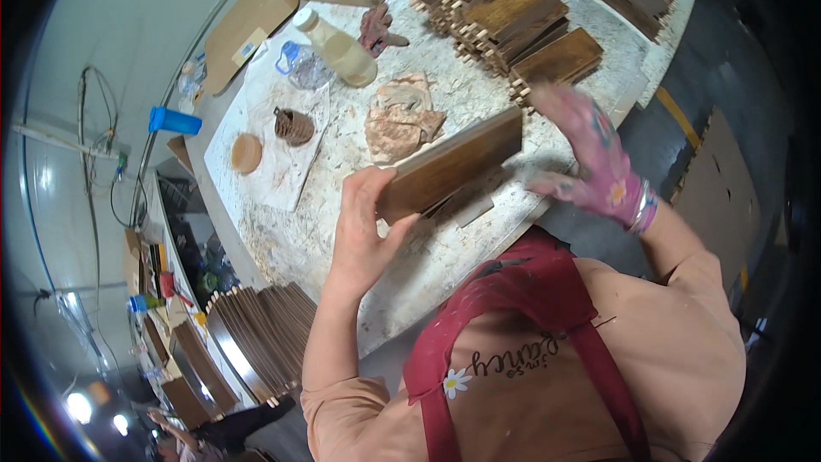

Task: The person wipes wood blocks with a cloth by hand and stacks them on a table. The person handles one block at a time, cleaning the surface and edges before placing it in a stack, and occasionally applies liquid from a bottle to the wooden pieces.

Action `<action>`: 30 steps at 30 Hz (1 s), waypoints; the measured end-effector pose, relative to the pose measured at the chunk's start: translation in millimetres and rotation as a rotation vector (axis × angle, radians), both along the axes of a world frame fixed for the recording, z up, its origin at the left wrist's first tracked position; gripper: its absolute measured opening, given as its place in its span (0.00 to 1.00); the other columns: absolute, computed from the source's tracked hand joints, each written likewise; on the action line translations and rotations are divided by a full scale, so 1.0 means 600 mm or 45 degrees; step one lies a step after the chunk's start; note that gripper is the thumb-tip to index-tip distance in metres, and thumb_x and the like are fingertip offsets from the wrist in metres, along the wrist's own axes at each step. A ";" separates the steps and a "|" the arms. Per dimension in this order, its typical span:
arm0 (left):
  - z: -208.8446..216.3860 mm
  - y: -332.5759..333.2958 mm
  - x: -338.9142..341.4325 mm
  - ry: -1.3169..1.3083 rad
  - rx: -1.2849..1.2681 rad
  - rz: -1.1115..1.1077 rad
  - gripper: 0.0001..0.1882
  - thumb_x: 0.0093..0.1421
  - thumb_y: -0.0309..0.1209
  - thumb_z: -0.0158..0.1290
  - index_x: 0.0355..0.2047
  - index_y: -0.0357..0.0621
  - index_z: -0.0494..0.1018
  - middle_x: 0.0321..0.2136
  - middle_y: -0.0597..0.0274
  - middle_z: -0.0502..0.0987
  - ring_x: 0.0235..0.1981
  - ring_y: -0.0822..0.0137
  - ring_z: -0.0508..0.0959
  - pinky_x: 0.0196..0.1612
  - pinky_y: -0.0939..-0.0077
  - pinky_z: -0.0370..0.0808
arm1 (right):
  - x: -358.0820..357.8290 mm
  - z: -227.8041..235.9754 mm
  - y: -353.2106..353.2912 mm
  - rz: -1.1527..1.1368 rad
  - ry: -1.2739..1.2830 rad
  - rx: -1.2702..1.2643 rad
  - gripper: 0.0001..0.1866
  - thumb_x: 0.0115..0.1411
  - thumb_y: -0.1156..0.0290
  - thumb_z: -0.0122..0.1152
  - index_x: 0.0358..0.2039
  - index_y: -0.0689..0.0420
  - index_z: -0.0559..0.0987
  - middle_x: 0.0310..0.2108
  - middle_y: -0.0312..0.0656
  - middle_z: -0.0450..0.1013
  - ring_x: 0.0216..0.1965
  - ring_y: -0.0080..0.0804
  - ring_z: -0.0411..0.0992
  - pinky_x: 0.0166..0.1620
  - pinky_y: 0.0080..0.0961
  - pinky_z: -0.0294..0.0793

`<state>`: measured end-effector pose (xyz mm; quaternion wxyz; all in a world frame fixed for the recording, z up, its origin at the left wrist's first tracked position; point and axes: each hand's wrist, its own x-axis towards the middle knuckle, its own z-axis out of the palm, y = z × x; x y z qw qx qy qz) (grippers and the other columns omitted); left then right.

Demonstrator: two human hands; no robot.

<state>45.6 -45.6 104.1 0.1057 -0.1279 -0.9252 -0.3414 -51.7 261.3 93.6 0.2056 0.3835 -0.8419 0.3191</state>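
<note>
A dark brown wooden board (457, 162) is tilted on its edge above the white, stained table (286, 239). My bare left hand (359, 222) grips its left end, thumb on the near side and fingers over the top edge. Just off the board's right end is my right hand (590, 150), in a pink patterned glove, slightly blurred, fingers and thumb spread and holding nothing. A crumpled, brown-stained cloth (402, 120) lies just beyond the board. Partly covered by the board, a thin flat piece (475, 210) rests on the table.
Stacked brown boards with pale dowel ends (522, 13) stand at the far right. A milky bottle (342, 51), clear jug (304, 67), brown-stained pot (294, 126) and round tan lid-like disc (246, 154) sit left. More boards (261, 338) stand lower left; another person (184, 441) is beyond.
</note>
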 end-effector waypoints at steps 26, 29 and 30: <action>-0.013 -0.005 -0.024 -0.780 1.049 -0.100 0.13 0.64 0.34 0.55 0.44 0.39 0.76 0.31 0.70 0.76 0.33 0.78 0.73 0.39 0.82 0.71 | 0.039 0.050 0.004 0.144 -0.688 0.291 0.20 0.58 0.56 0.61 0.46 0.56 0.77 0.40 0.45 0.76 0.38 0.49 0.73 0.41 0.40 0.71; -0.021 0.026 -0.040 -0.773 1.034 0.014 0.12 0.65 0.33 0.54 0.44 0.39 0.76 0.34 0.69 0.76 0.36 0.77 0.73 0.42 0.81 0.70 | 0.048 0.048 0.029 0.062 -0.726 0.249 0.20 0.58 0.56 0.60 0.46 0.56 0.77 0.39 0.47 0.75 0.39 0.48 0.74 0.43 0.39 0.72; -0.025 0.040 -0.044 -0.745 1.015 0.058 0.12 0.65 0.33 0.54 0.44 0.39 0.76 0.34 0.69 0.76 0.37 0.77 0.73 0.43 0.81 0.70 | 0.052 0.036 0.036 0.045 -0.720 0.197 0.20 0.59 0.57 0.60 0.46 0.56 0.76 0.39 0.48 0.75 0.39 0.48 0.74 0.44 0.39 0.72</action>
